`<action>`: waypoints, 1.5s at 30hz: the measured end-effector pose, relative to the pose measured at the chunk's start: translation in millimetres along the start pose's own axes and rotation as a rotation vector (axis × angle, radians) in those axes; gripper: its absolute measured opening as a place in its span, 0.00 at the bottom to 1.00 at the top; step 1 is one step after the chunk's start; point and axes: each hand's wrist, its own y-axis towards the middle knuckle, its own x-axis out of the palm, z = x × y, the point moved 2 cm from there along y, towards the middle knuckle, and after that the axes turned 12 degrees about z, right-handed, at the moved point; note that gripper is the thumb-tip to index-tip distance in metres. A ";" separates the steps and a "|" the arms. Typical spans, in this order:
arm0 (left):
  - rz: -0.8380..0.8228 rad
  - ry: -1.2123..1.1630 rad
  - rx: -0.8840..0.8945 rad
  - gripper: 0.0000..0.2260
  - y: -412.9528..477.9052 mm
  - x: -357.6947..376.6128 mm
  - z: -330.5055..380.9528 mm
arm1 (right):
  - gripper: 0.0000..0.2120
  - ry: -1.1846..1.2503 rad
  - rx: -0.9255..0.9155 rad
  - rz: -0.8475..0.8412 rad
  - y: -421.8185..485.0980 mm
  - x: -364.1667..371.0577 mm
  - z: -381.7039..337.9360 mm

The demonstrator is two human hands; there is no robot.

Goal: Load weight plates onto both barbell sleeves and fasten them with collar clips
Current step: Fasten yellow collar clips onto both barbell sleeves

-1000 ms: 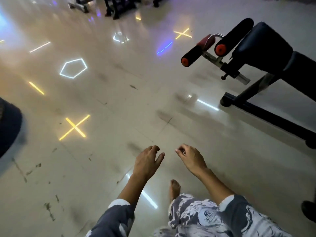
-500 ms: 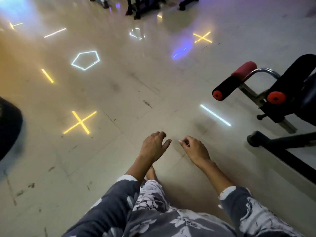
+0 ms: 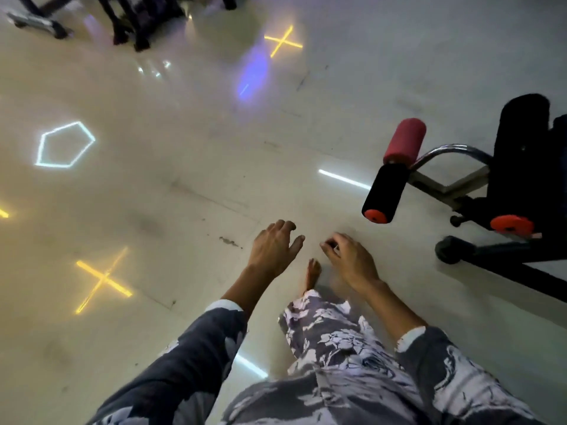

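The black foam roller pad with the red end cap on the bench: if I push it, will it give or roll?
The black foam roller pad with the red end cap looks padded, so it probably yields slightly. It sits on the chrome metal tube, so it may spin, not roll away.

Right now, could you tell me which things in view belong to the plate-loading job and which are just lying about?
For the job: left hand, right hand, both empty. No barbell, plates or clips in view.

Lying about: bench with foam rollers, dark equipment frames.

A glossy pale floor is lit by reflected yellow crosses, a white pentagon and a purple glow; a black bench with red-capped foam rollers is seen at right
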 end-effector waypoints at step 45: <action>-0.273 -0.024 0.717 0.14 1138.4 163.3 368.8 | 0.13 0.162 0.761 0.538 965.0 -311.0 283.6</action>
